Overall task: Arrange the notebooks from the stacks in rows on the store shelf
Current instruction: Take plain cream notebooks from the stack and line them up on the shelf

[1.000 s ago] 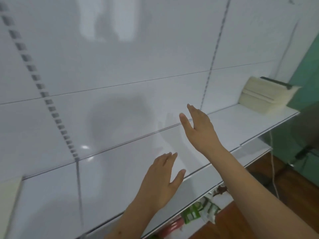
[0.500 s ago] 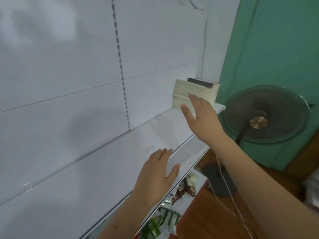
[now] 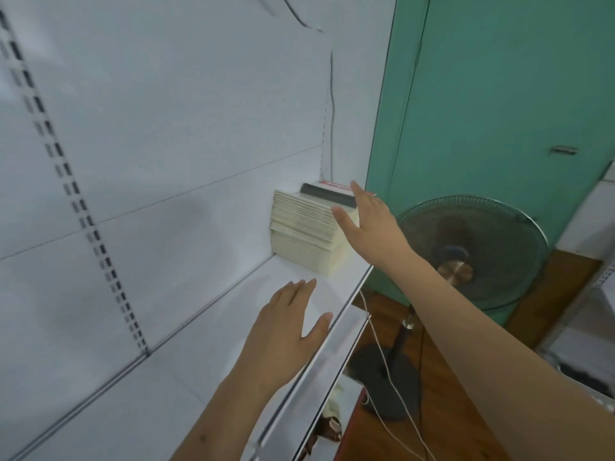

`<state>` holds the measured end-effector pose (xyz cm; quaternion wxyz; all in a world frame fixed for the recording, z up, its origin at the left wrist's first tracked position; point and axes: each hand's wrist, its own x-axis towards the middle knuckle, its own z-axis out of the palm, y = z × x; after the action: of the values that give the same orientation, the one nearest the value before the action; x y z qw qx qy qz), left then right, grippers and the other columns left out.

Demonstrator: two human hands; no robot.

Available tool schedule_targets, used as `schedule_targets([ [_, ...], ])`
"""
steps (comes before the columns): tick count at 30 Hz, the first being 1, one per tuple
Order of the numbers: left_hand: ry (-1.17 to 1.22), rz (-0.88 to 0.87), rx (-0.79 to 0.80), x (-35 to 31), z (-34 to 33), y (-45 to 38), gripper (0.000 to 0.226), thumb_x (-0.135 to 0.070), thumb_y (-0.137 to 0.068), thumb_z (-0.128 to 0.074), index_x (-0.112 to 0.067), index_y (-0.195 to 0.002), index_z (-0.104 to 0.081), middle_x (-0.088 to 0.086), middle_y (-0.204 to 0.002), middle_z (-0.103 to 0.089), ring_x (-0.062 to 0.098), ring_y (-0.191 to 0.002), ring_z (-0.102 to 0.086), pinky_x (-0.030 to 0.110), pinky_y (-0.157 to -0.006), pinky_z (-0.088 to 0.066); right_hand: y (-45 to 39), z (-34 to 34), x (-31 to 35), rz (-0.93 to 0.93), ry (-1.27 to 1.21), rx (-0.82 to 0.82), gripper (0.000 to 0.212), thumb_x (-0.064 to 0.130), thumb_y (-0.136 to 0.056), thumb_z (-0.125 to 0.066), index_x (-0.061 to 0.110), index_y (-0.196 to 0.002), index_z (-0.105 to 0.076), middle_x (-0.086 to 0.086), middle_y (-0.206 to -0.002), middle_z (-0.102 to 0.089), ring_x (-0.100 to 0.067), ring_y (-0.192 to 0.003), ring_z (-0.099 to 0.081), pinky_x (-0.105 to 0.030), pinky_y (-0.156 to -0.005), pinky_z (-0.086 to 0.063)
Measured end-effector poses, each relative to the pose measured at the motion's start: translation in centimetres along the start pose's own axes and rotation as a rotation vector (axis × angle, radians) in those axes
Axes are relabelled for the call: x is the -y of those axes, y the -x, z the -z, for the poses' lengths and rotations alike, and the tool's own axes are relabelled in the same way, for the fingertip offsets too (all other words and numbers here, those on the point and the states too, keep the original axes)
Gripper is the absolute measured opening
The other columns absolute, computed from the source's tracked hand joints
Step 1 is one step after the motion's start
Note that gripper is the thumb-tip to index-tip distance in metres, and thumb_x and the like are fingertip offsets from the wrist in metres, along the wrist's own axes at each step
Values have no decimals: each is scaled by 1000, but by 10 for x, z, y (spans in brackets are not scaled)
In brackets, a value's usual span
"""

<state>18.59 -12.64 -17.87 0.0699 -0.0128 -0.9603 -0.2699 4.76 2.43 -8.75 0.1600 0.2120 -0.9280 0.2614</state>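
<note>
Cream-edged notebook stack (image 3: pixel 304 232) sat at the far right end of the white shelf (image 3: pixel 206 367), against the back panel (image 3: pixel 159 134), near the shelf's front-right corner. From the right hand (image 3: pixel 369 224), the stack lay at about 9 o'clock, just beside the fingers; the fingertips (image 3: pixel 356 188) overlapped the top right edge of the pile in view, but actual contact could not be confirmed. Right hand was spread flat with fingers straight, holding nothing. Left hand (image 3: pixel 289 331) hovered low over the shelf near its front lip, also spread and empty; the stack lay at roughly 12 o'clock from it, well apart. Right hand was clearly the nearer one, so the pick likely fell to it.

Stack looked like many thin notebooks laid flat, page edges facing the camera, slightly uneven in the lower part. Its long axis ran roughly 10 to 4 o'clock in frame, along the shelf depth as far as could be judged. Top notebook showed a dark spine band (image 3: pixel 327 196) and a pale cover with some red print, too blurred to read. Shelf surface between the left hand and the stack held no notebooks yet, so the row was judged not begun.
</note>
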Motion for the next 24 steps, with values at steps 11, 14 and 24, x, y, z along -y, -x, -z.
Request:
schedule_targets([
  [11,-98,68,26,17,-30,-122,70,-65,-95,-32,-35,-156,-16,-10,-164,-18,9,-151,-12,39,-122,-23,-111,-63,-78,-23,4,176,89,60,-94,-49,17,-158,-4,-6,-162,-24,-28,-147,-27,-44,-117,-27],
  [14,-28,124,-38,21,-39,-150,67,-61,-97,-37,-34,-156,-20,-10,-163,-20,8,-150,-13,36,-122,-21,-147,-91,-98,36,70,200,86,64,-94,-44,15,-157,-14,-7,-160,-28,-28,-147,-25,-45,-121,-13],
  [24,774,435,-408,0,-32,-222,39,-54,-99,-41,-34,-127,-58,-10,-134,-61,3,-120,-58,28,-108,-42,-145,-123,-111,367,283,187,46,28,-104,-40,21,-150,-34,2,-148,-46,-12,-137,-41,-35,-122,-6],
])
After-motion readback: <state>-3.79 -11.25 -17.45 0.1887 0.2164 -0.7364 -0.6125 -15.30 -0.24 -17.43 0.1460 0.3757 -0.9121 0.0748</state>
